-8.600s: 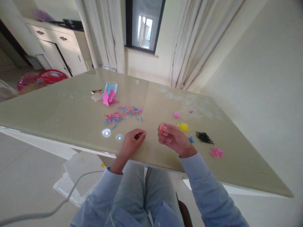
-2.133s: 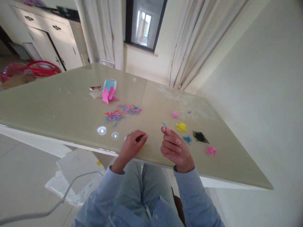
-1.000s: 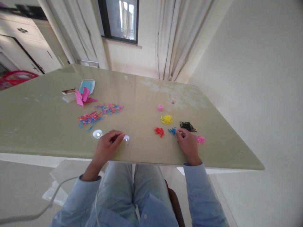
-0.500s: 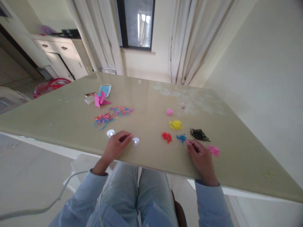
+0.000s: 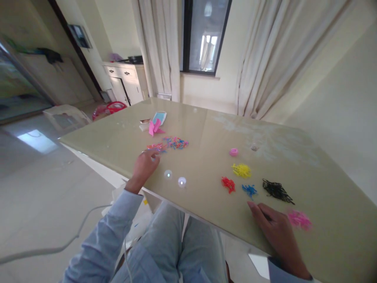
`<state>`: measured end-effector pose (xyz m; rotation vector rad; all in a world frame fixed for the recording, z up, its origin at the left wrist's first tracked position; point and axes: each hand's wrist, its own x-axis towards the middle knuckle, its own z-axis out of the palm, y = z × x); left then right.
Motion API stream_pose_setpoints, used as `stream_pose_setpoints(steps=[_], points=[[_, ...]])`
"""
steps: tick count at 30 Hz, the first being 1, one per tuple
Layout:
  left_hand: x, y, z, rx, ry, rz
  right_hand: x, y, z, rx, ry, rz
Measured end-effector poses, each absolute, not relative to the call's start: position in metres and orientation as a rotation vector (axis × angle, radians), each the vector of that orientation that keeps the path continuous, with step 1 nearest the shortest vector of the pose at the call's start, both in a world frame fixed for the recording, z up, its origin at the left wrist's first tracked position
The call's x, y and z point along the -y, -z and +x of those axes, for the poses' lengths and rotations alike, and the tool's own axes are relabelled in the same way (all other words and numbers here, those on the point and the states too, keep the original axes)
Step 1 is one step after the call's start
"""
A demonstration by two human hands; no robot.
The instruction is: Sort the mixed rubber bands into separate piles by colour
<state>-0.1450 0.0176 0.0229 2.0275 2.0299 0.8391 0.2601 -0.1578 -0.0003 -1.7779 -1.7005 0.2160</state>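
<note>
My left hand [image 5: 145,166] reaches over the near end of a pile of mixed coloured rubber bands [image 5: 179,142], fingers bent and the thumb a little apart. Two small clear round lids or dishes [image 5: 182,182] lie to its right, catching the light. My right hand [image 5: 272,225] rests low by the table edge, thumb and fingers drawn together; whatever is inside is hidden. Just beyond its thumb is a small blue pile [image 5: 249,191] of bands. Around it sit piles of red bands [image 5: 228,184], yellow bands [image 5: 242,170], black bands [image 5: 277,191] and pink bands [image 5: 299,219].
A pink ring-shaped object [image 5: 233,152] stands behind the yellow pile, with a small clear item [image 5: 254,147] to its right. At the far left of the table lie a pink folded paper [image 5: 155,127] and a blue face mask [image 5: 159,117]. A cable [image 5: 59,250] trails at the left.
The view has swung, so the table's things sit further right. My left hand has left the clear discs for the mixed pile. My right hand has drawn back from the blue pile.
</note>
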Motion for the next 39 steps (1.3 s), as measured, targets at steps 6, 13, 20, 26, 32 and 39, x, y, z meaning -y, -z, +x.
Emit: stream_pose_setpoints(steps=[6,13,20,26,32,39], points=[[-0.014,-0.020,-0.166,-2.214,-0.536,2.024,0.158,0.000,0.260,1.649,-0.253,-1.848],[-0.013,-0.022,-0.164,-2.132,-0.500,2.071,0.158,-0.006,0.258,1.617,-0.273,-1.911],[-0.013,-0.017,-0.166,-1.986,-0.891,1.891,0.157,-0.005,0.257,1.597,-0.260,-1.944],[0.023,-0.046,-0.154,-1.066,-1.259,0.931,0.157,-0.009,0.254,1.614,-0.238,-1.955],[0.062,-0.077,-0.116,-0.613,-1.136,0.552,0.157,-0.012,0.250,1.619,-0.230,-1.917],[0.082,-0.092,-0.062,-0.494,-0.980,0.332,0.158,-0.010,0.250,1.642,-0.189,-1.891]])
